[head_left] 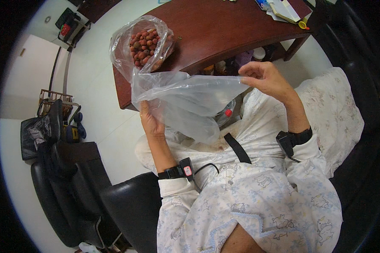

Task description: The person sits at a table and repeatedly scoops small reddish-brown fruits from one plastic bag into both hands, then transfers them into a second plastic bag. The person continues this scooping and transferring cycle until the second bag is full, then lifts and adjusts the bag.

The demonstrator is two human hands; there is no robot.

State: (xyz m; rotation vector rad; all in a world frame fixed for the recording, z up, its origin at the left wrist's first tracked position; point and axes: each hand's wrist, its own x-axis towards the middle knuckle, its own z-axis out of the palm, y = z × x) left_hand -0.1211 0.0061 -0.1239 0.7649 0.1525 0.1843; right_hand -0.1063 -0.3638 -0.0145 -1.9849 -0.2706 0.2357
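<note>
Between my hands stretches a clear plastic bag [190, 95], above my lap. My left hand [152, 121] grips its left side, thumb on the film and the other fingers mostly hidden behind it. At the bag's upper right corner, my right hand [266, 79] pinches the edge between thumb and fingers. Beyond my left hand, a second clear plastic bag [117, 50] stands open on the corner of the wooden table, with many reddish round fruits, apparently lychees [142, 47], inside. The two bags overlap in view; whether they are joined, I cannot tell.
The dark red wooden table [209, 28] curves across the front, with books [285, 11] at its far right and items on a shelf beneath. A bottle with a red cap [228, 113] lies by my legs. Black leather seats [129, 196] and a floral cover [332, 117] flank me.
</note>
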